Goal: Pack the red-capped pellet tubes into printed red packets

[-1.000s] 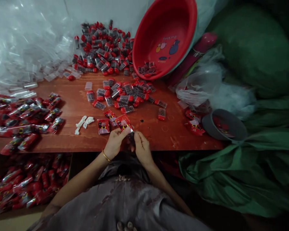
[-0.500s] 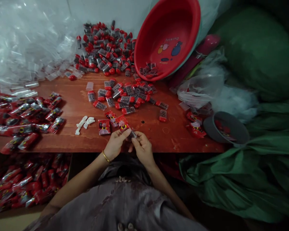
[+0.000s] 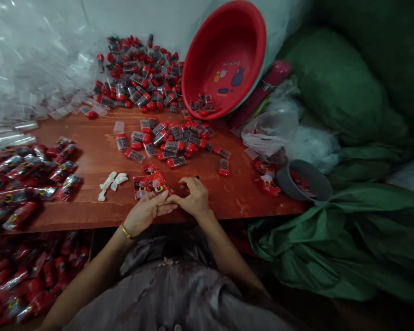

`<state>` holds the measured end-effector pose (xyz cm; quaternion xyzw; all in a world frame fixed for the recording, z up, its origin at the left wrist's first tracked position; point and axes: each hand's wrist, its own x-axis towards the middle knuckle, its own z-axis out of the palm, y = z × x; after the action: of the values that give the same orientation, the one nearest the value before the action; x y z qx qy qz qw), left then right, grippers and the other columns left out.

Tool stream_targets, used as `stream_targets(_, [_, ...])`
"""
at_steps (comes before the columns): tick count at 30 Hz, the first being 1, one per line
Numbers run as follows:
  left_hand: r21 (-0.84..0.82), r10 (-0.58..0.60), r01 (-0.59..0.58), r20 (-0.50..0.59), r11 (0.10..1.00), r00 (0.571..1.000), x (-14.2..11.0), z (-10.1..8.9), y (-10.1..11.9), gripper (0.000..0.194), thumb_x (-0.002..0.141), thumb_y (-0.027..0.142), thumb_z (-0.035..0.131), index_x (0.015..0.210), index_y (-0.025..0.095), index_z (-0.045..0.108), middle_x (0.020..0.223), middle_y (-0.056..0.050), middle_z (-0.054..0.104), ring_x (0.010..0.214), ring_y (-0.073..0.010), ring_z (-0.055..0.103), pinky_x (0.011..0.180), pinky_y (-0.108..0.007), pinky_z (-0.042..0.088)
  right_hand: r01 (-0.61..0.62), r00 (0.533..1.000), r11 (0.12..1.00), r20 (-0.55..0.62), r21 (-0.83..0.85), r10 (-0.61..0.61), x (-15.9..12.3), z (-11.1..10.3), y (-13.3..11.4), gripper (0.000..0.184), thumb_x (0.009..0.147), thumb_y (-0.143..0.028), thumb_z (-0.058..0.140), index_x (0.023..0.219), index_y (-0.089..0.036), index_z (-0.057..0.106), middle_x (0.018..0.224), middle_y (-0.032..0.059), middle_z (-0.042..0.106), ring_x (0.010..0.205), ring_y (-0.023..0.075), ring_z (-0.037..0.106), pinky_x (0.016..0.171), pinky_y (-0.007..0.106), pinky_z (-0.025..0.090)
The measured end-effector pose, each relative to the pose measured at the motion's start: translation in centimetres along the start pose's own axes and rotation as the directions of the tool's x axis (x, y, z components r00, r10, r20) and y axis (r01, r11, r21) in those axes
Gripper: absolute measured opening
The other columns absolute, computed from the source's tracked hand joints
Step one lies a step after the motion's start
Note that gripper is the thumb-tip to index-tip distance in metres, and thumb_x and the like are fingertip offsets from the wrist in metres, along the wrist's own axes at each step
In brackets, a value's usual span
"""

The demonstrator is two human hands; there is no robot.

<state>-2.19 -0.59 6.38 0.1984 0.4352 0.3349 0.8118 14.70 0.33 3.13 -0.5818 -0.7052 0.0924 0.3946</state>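
My left hand (image 3: 146, 211), with a gold bangle at the wrist, pinches the lower edge of a red printed packet (image 3: 158, 182) under its thumb. Its other fingers stretch out below, palm turned up. Close on the right, my right hand (image 3: 195, 197) has curled fingers, and its thumb tip meets the left fingers. Whatever lies inside that curl is dark and hidden. Two more red printed packets lie by the left fingertips, one square (image 3: 141, 186) and one farther back (image 3: 149, 168). Small clear containers with red caps and dark contents (image 3: 172, 146) lie scattered beyond.
A larger heap of containers (image 3: 138, 73) sits behind, beside a tilted red basin (image 3: 224, 55). Wrapped red packages (image 3: 27, 170) cover the table's left. White finger covers or scraps (image 3: 106, 184) lie nearer. A grey bowl (image 3: 303, 179) and green cloth (image 3: 317, 239) are on the right.
The view has shifted, so the table appears lower left. My hands have loosened from the container they held together; it is now hidden. The left fingers have stretched out, the right ones curled.
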Motion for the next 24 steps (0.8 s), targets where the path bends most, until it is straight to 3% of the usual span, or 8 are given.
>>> stream_targets(2, [-0.011,0.084,-0.085,-0.111,0.996,0.99,-0.7,-2.0,2.2,0.024,0.065,0.035,0.078,0.076,0.016,0.066,0.079,-0.005,0.074,0.079,-0.0198,0.069,0.08,-0.033,0.051,0.038,0.999,0.986,-0.022,-0.161,-0.042,1.8,-1.2,2.1,0.043,0.083,-0.055,0.05,0.097,-0.016,0.062,0.1,0.0131,0.065,0.095,0.0244,0.057,0.086,0.037,0.045])
stream_targets(4, [-0.04,0.225,-0.245,-0.27,0.969,0.936,-1.7,-5.2,5.3,0.014,0.077,0.031,0.068,0.073,0.018,0.064,0.077,-0.001,0.073,0.083,-0.0163,0.068,0.086,-0.033,0.05,-0.101,0.993,0.931,-0.088,-0.35,0.075,3.4,-2.4,5.1,0.048,0.09,-0.049,0.039,0.115,-0.012,0.057,0.12,0.0184,0.058,0.112,0.0293,0.05,0.095,0.045,0.039])
stream_targets(7, [0.03,0.447,-0.495,-0.479,0.868,0.755,-4.0,-11.0,10.0,0.021,0.089,0.034,0.052,0.079,0.02,0.065,0.084,0.003,0.074,0.1,-0.0136,0.061,0.094,-0.033,0.045,-0.325,0.939,0.797,-0.076,-0.51,0.335,4.2,-3.2,9.1,0.052,0.091,-0.042,0.036,0.126,-0.006,0.05,0.133,0.024,0.047,0.123,0.0358,0.041,0.097,0.052,0.035])
stream_targets(10, [0.15,0.576,-0.597,-0.522,0.788,0.629,-5.7,-14.5,12.5,0.032,0.087,0.048,0.05,0.084,0.019,0.065,0.108,0.0,0.071,0.112,-0.0155,0.056,0.097,-0.034,0.043,-0.266,0.94,0.781,0.028,-0.565,0.34,2.7,-2.1,9.2,0.048,0.092,-0.035,0.037,0.128,-0.006,0.049,0.139,0.022,0.043,0.128,0.036,0.037,0.101,0.055,0.03])
stream_targets(14, [0.23,0.622,-0.6,-0.499,0.767,0.604,-4.4,-12.4,11.0,0.039,0.074,0.055,0.063,0.091,0.02,0.065,0.115,-0.004,0.068,0.101,-0.0189,0.062,0.09,-0.037,0.047,-0.101,0.985,0.821,0.06,-0.562,0.162,0.2,0.7,3.9,0.041,0.092,-0.036,0.04,0.121,-0.013,0.057,0.137,0.0172,0.047,0.13,0.0364,0.033,0.104,0.062,0.018])
stream_targets(16, [0.414,0.716,-0.588,-0.48,0.694,0.507,-2.5,-9.9,8.9,0.045,0.065,0.049,0.072,0.098,0.018,0.065,0.107,-0.006,0.071,0.092,-0.0192,0.064,0.087,-0.037,0.048,0.002,0.984,0.88,0.156,-0.475,0.081,0.1,2.1,1.0,0.037,0.093,-0.039,0.041,0.116,-0.017,0.061,0.124,0.0138,0.059,0.116,0.0299,0.047,0.102,0.052,0.026])
stream_targets(19, [0.752,0.858,-0.466,-0.256,0.466,0.444,0.2,-7.2,5.9,0.043,0.068,0.046,0.067,0.098,0.015,0.068,0.101,-0.01,0.071,0.095,-0.0245,0.064,0.087,-0.039,0.048,0.016,0.96,0.93,0.266,-0.368,0.088,1.7,4.0,-1.5,0.037,0.093,-0.043,0.042,0.111,-0.019,0.063,0.106,0.0111,0.067,0.097,0.0246,0.056,0.088,0.038,0.039])
stream_targets(24, [0.996,0.863,-0.078,0.07,-0.036,0.5,1.8,-5.8,4.3,0.033,0.08,0.037,0.056,0.104,0.018,0.068,0.116,-0.012,0.067,0.119,-0.0325,0.052,0.101,-0.048,0.036,-0.099,0.927,0.931,0.309,-0.351,0.215,4.8,5.9,-2.1,0.041,0.085,-0.054,0.053,0.105,-0.02,0.062,0.1,0.0089,0.067,0.09,0.0233,0.06,0.072,0.031,0.041])
